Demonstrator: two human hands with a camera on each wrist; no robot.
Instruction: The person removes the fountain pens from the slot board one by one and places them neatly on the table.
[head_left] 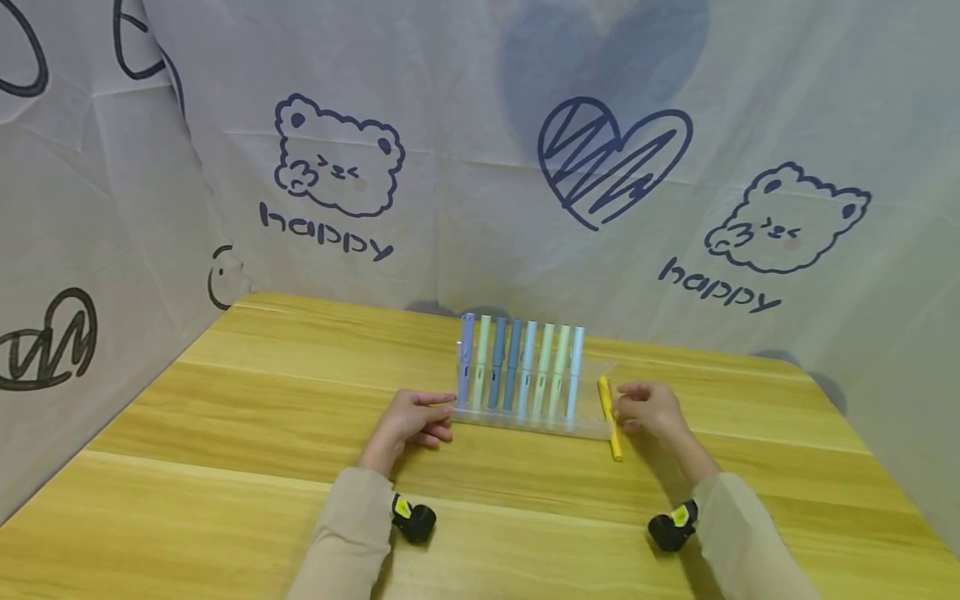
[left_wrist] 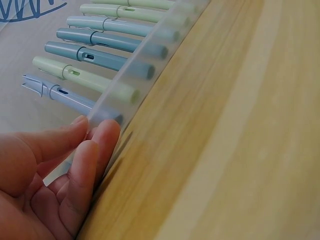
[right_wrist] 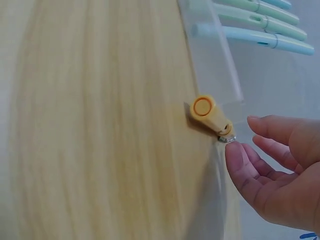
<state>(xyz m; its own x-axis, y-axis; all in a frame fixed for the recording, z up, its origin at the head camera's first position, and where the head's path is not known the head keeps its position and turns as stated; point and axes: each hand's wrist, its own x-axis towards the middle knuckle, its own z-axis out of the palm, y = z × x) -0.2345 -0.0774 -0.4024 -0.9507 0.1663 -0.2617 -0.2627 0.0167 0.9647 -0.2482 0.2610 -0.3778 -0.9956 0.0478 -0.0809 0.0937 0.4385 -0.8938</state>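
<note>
A clear plastic pen stand (head_left: 591,407) holds a row of several capped pens in lilac, pale green, dark blue and light blue; the lilac pen (head_left: 466,358) is at the left end. My left hand (head_left: 417,419) pinches the stand's front left corner, thumb on the lip (left_wrist: 134,70) in the left wrist view. Beside the stand's right end, a yellow pen (head_left: 610,421) lies slanted. My right hand (head_left: 651,410) is just right of it, with thumb and index finger apart. In the right wrist view the thumb tip is close to the yellow pen (right_wrist: 204,107); contact is unclear.
The wooden table (head_left: 495,533) meets a white cloth backdrop (head_left: 465,167) printed with bears and hearts behind the stand. Another cloth wall (head_left: 90,208) hangs at the left. Small black cameras (head_left: 415,523) sit on both wrists.
</note>
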